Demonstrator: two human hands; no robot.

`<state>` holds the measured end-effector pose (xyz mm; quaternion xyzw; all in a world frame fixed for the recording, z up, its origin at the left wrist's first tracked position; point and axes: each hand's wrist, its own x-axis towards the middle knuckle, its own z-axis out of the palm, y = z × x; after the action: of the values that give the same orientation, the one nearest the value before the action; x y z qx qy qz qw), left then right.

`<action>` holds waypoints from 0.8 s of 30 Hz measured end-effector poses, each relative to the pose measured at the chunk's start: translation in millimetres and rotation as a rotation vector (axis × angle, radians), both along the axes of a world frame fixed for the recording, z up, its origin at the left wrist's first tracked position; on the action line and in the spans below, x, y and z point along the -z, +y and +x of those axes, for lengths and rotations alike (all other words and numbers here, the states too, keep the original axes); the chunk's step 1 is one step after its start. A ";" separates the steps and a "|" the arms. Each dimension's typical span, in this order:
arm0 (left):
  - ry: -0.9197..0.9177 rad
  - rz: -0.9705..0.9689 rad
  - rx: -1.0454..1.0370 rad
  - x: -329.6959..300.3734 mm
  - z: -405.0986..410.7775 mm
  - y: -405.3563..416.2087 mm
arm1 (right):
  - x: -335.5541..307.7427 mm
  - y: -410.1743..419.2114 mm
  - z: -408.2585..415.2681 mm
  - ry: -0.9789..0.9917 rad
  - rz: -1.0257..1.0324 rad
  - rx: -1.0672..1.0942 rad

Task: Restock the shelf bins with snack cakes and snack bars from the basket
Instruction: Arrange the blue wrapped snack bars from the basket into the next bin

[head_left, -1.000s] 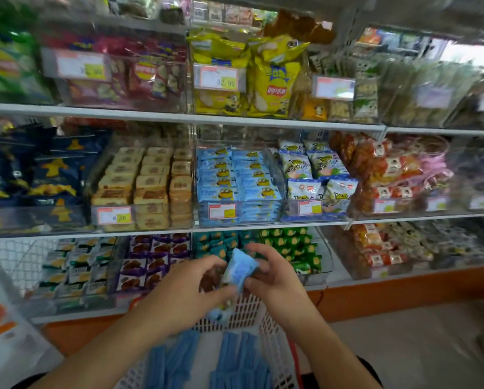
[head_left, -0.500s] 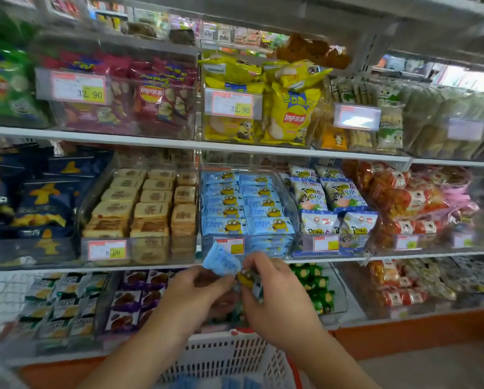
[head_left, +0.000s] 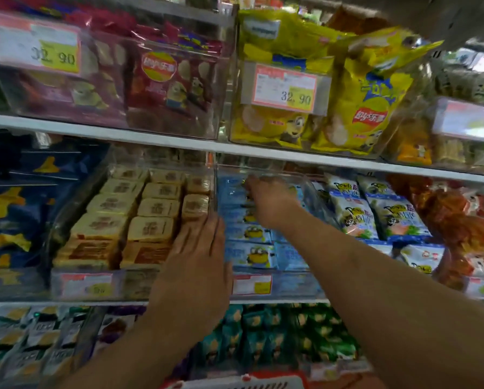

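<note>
Blue snack cake packets with a yellow cartoon figure [head_left: 249,255] fill a clear bin [head_left: 291,286] on the middle shelf. My right hand [head_left: 269,200] reaches deep into this bin, fingers curled down on a blue packet at the back row; the fingertips are partly hidden. Fingers straight, my left hand [head_left: 198,262] rests flat against the bin's front left corner, at the divider beside the tan cakes [head_left: 151,228]. It holds nothing. The white basket's rim [head_left: 243,384] shows at the bottom edge.
Yellow chip bags [head_left: 361,94] and red ones [head_left: 173,80] sit in bins on the shelf above, close over my right hand. White-and-blue packets [head_left: 386,214] fill the bin to the right. Green packets [head_left: 291,341] lie on the lower shelf.
Both hands rose from over the basket, where they held blue packets. My right hand went into the blue bin's back row; my left hand is now flat at the bin front.
</note>
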<state>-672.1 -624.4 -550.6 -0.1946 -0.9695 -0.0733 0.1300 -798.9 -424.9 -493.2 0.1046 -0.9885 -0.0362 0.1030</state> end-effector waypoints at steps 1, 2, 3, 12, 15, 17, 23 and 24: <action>-0.005 0.015 0.010 2.0 -1.2 -0.1 | 4.4 -1.9 -8.5 -0.033 -0.023 -0.021; 0.009 0.022 0.016 3.9 -2.4 -0.2 | 7.8 -3.9 -14.8 -0.059 -0.056 -0.041; 0.016 0.018 0.011 4.7 -2.9 0.1 | 11.0 -4.9 -19.3 -0.060 -0.097 -0.055; -0.036 0.016 0.000 -13.0 7.6 4.3 | 11.3 -5.4 -4.8 -0.015 -0.312 -0.001; -0.041 0.017 0.008 -15.9 7.9 0.3 | -1.2 -3.2 25.1 0.006 -0.523 0.105; -0.054 0.058 0.016 -17.0 6.4 -1.8 | -4.8 0.2 50.3 0.030 -0.596 0.170; -0.020 0.249 0.127 -15.3 41.4 -16.3 | 9.2 -5.7 163.6 0.046 -0.713 0.149; -0.012 0.273 0.149 -9.2 54.9 -20.8 | 18.4 -9.3 183.7 0.035 -0.727 0.136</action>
<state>-617.2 -645.2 -541.3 -0.2463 -0.9341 -0.2150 0.1437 -615.2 -434.2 -511.6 -0.0056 -0.9396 0.3088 0.1476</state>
